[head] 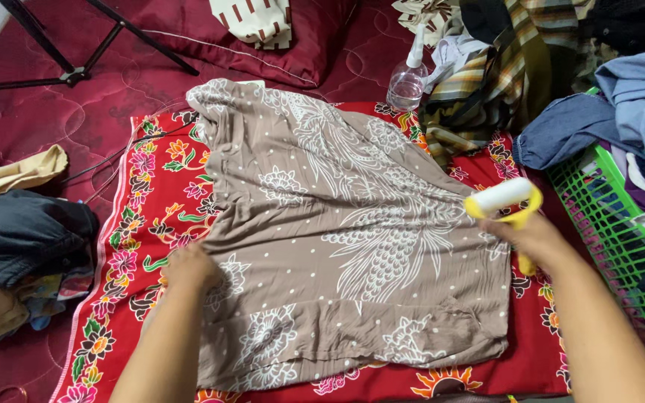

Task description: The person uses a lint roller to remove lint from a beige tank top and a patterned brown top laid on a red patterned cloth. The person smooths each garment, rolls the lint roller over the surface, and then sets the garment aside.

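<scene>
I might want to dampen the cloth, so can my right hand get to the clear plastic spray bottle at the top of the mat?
Probably yes: the clear plastic spray bottle stands uncovered beyond the brown patterned garment, but the right hand already holds a yellow-handled lint roller.

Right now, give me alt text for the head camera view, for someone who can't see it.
A person's left hand presses on a taupe floral-print garment spread over a red flowered cloth, while the right hand holds a yellow-handled lint roller above the garment's right edge. A green laundry basket and a clear spray bottle sit nearby.
</scene>
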